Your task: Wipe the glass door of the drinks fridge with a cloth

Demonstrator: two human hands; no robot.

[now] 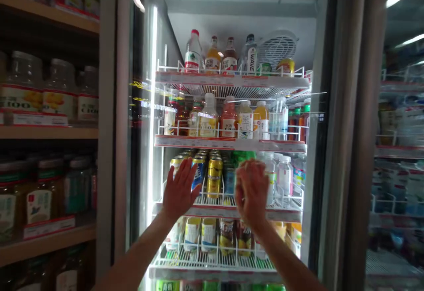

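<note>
My left hand [181,189] is raised in front of the lit drinks cooler, fingers stretched and slightly spread, with nothing in it. Just behind it stand a blue can [198,171] and a gold can [214,176] on the middle shelf. To the right, my right hand [252,189] is also raised, its fingers bent and smeared by motion; whether it grips anything is hidden. Something green [243,155] shows behind its fingertips. Clear bottles [284,176] stand to its right. Reflections across the front suggest glass between my hands and the drinks.
Upper shelves hold a red-capped bottle [193,52] and juice bottles [228,119]. More drinks stand on a lower shelf [232,275]. Metal frame posts [351,149] flank the cooler. At the left, a wooden shelf [49,132] carries jars; another cooler [397,149] is at the right.
</note>
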